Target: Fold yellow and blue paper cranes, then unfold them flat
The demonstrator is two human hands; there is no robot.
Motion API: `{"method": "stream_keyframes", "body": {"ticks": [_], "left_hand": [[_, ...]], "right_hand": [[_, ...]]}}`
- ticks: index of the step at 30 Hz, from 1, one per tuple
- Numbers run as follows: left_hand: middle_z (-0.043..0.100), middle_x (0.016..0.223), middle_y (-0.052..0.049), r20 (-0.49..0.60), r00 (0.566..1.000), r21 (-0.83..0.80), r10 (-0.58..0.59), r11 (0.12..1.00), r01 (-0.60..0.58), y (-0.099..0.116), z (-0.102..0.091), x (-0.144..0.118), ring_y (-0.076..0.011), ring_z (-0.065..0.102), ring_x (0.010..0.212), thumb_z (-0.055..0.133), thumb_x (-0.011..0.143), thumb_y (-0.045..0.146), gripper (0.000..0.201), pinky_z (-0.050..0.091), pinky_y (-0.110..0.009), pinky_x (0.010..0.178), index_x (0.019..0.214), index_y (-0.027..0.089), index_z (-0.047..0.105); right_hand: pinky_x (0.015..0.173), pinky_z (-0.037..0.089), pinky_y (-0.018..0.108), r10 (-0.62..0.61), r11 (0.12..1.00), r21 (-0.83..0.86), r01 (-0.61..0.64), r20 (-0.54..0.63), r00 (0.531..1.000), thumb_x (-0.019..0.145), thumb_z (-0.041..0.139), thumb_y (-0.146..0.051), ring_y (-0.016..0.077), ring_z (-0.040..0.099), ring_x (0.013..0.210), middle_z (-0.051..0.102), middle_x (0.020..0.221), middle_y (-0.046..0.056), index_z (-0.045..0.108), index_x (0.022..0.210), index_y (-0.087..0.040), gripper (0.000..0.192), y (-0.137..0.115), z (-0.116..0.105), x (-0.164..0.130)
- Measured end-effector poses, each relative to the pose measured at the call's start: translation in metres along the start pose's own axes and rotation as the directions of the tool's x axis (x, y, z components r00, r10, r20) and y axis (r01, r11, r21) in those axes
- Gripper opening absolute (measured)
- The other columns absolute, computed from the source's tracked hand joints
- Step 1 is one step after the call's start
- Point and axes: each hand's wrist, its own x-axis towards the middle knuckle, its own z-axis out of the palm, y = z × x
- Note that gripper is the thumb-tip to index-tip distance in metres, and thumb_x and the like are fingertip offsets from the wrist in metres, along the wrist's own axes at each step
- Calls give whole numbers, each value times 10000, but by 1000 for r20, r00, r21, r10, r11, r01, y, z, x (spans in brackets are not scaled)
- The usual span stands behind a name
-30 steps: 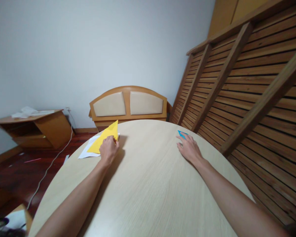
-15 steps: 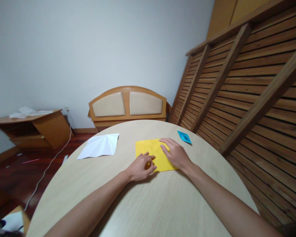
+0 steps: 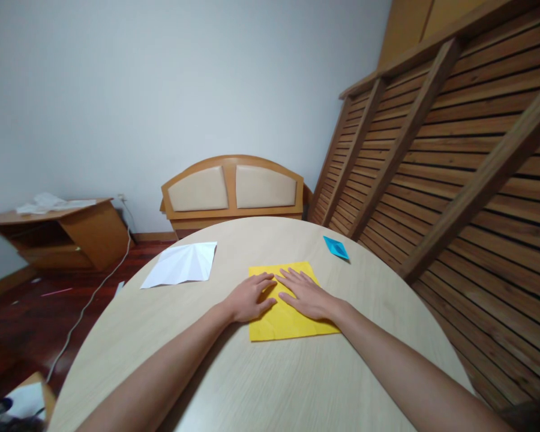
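A sheet of yellow paper (image 3: 279, 327) lies flat on the round table in front of me, with faint creases on its surface. My left hand (image 3: 251, 297) rests over its left edge, fingers stretched out towards the middle. Across from it, my right hand (image 3: 306, 294) lies palm down on the right part of the sheet, fingers spread. The fingertips of both hands come close together near the middle of the paper. Neither hand grips anything. Parts of the sheet are hidden under the hands.
On the pale wooden table (image 3: 261, 384), a creased white paper (image 3: 182, 264) lies at the left and a small blue folded paper (image 3: 336, 247) at the back right. A bed headboard (image 3: 231, 186) stands behind. A slatted wooden frame (image 3: 432, 174) leans along the right.
The yellow paper has moved nearer to me. My left hand has opened from a curled pose and flattened, while my right hand has shifted left and down onto the sheet.
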Motion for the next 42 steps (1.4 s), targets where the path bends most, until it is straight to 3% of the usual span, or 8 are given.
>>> {"method": "stream_keyframes", "body": {"ticks": [5, 9, 16, 19, 26, 31, 39, 42], "left_hand": [[446, 1522, -117, -3, 992, 87, -130, 988, 130, -15, -2, 2, -287, 380, 1427, 517, 959, 459, 499, 261, -531, 1185, 1380, 192, 517], [556, 1417, -153, -145, 975, 95, -167, 979, 181, -29, -8, 2, -289, 505, 1326, 558, 940, 375, 413, 359, -477, 1139, 1294, 161, 579], [610, 1349, -121, -99, 993, -53, 69, 996, -74, -23, -21, -6, -250, 567, 1247, 582, 925, 436, 449, 425, -400, 1089, 1298, 187, 572], [580, 1388, -144, -26, 994, -16, 102, 995, -103, -16, -21, -8, -298, 511, 1312, 675, 838, 520, 608, 390, -448, 1120, 1321, 168, 564], [566, 1413, -136, 17, 998, 38, 68, 997, -69, -15, -19, -8, -303, 498, 1335, 621, 879, 457, 454, 404, -439, 1113, 1230, 171, 632], [640, 1319, -114, -30, 999, 51, 29, 998, -28, -14, -18, -7, -280, 581, 1242, 557, 923, 461, 407, 453, -413, 1057, 1216, 189, 630], [605, 1339, -159, 22, 996, 37, 87, 995, -88, -14, -33, -14, -334, 578, 1218, 696, 770, 598, 743, 442, -438, 1047, 1357, 176, 522], [660, 1241, -150, -28, 1000, 22, 9, 1000, -9, -18, -32, -13, -318, 630, 1117, 663, 813, 530, 600, 482, -415, 971, 1282, 166, 574]], "right_hand": [[1218, 116, 512, 85, 991, -96, -95, -108, 991, 1001, 332, -538, 298, 225, 1494, 325, 1594, 109, 432, 1496, -190, 613, 11, -13, -3], [1217, 160, 499, -61, 998, -22, 60, -70, 996, 967, 393, -609, 286, 284, 1475, 383, 1568, 98, 477, 1467, -233, 631, 12, -19, -7], [1205, 183, 563, -75, 997, 7, 76, -13, 997, 760, 618, -751, 363, 250, 1478, 308, 1599, 116, 427, 1497, -265, 903, 15, -20, -12], [1183, 240, 558, -76, 997, -22, 75, -52, 996, 769, 619, -736, 367, 340, 1437, 397, 1553, 135, 508, 1446, -243, 845, 18, -24, -14], [1122, 351, 512, -139, 989, -65, 134, -87, 986, 777, 657, -664, 343, 479, 1332, 545, 1442, 126, 623, 1340, -242, 704, 19, -34, -17], [1098, 393, 464, -182, 982, -80, 173, -110, 977, 813, 654, -361, 301, 552, 1268, 601, 1386, 113, 681, 1263, -228, 470, 21, -35, -16], [955, 497, 379, -138, 978, 131, 161, -171, 976, 865, 487, -185, 242, 677, 1053, 741, 1149, 56, 747, 1091, -230, 348, 33, -43, -17], [874, 521, 387, -66, 964, 240, 114, -200, 978, 912, 488, -272, 253, 690, 941, 763, 1034, 70, 753, 1032, -206, 298, 39, -45, -16]]}}
